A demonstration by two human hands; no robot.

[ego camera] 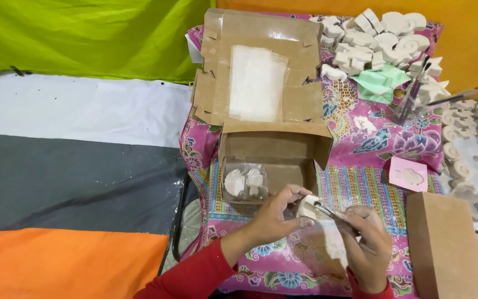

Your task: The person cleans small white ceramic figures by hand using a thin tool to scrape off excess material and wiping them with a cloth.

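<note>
The left hand [275,213] is curled around a small white plaster piece [307,207], holding it just in front of an open cardboard box [275,149]. The right hand [369,243] is closed on a thin metal tool [330,212] whose tip touches the piece. Inside the box lie two bagged white figures [244,181]. The floral pink cloth [360,133] beneath carries a pink mould [409,174], a closed brown box [443,243], and a heap of white casts [377,39] farther back.

Single head-worn view looks steeply down, close over the patterned cloth [360,138].
</note>
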